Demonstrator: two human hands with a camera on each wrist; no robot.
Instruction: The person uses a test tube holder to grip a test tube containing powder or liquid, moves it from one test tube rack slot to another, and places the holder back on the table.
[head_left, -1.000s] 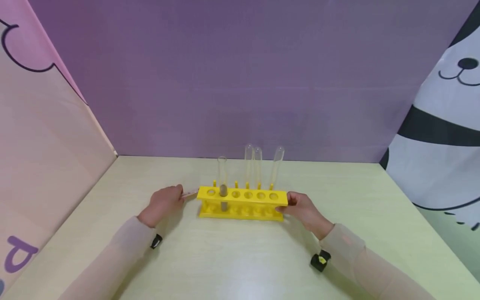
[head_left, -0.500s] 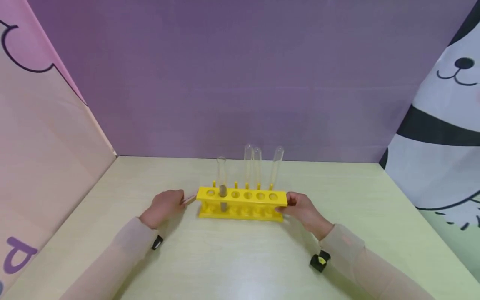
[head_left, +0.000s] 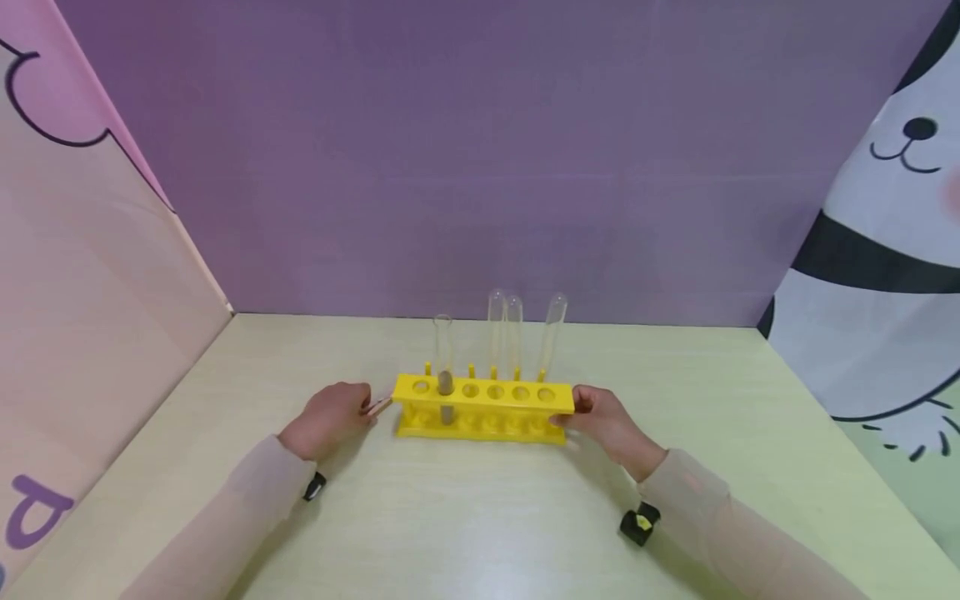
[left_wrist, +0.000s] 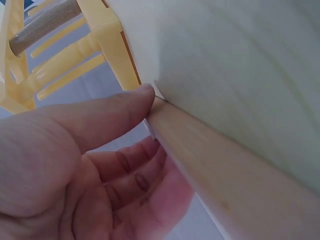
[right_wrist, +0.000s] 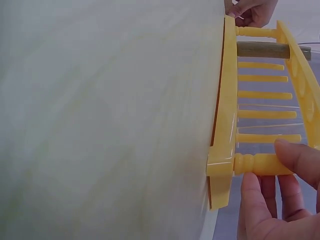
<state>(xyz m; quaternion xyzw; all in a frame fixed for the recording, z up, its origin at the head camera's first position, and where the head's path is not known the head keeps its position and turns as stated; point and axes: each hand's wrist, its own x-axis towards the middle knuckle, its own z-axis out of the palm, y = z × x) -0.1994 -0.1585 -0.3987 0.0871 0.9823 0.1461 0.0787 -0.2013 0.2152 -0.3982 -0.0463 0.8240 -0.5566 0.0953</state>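
A yellow test tube rack (head_left: 480, 433) stands on the table. One upright glass test tube (head_left: 444, 346) sits in its second hole from the left, with grey-brown matter in its lower part. Several pegs rise at the back; 3 inverted test tubes (head_left: 497, 321) stand on some of them. My right hand (head_left: 606, 423) grips the rack's right post (right_wrist: 260, 164) between thumb and fingers. At the rack's left end my left hand (head_left: 330, 419) pinches a thin tan strip (left_wrist: 210, 165) that looks like wood; its kind is unclear. The strip's far end lies close by the rack's left side.
The pale table (head_left: 480, 517) extends in front of the rack and to both sides. A purple panel (head_left: 480, 167) stands behind it. Printed panels rise at the left and right, the right one with a panda picture (head_left: 900, 242).
My left hand has shifted slightly nearer to me, and the strip's rack end has tilted a little. My right hand and the rack have stayed in place.
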